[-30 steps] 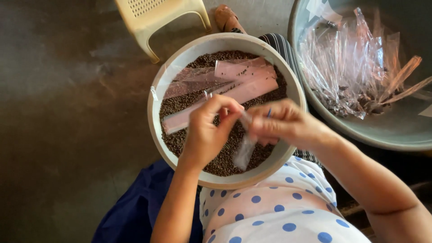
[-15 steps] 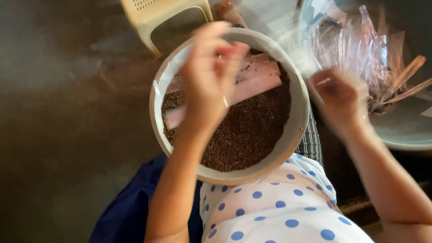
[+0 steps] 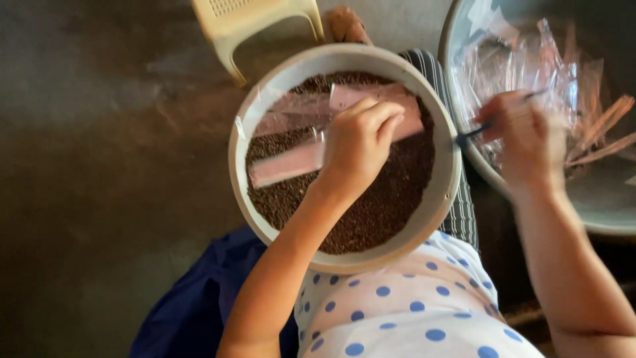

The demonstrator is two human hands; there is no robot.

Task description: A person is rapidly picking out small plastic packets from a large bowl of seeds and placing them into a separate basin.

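Observation:
A cream round bowl (image 3: 264,109) of dark brown seeds (image 3: 391,199) rests on my lap. Several narrow pink plastic packets (image 3: 285,166) lie on the seeds. My left hand (image 3: 358,146) is down in the bowl, fingers curled onto one pink packet near its far end. My right hand (image 3: 523,139), blurred, hovers over the big grey basin (image 3: 596,222) at the right and pinches a thin dark stick (image 3: 474,131) that points back toward the bowl. Clear empty packets (image 3: 523,59) and a few filled brownish ones (image 3: 603,119) lie in the basin.
A cream plastic stool (image 3: 252,26) stands beyond the bowl, with a bare foot (image 3: 348,23) beside it. The dark concrete floor (image 3: 99,166) spreads to the left. Blue cloth (image 3: 199,305) and my white blue-dotted garment (image 3: 411,311) fill the near edge.
Both hands were together over the bowl on a clear packet, then parted. My left hand rose and came back down onto the pink packets; my right hand swung to the basin.

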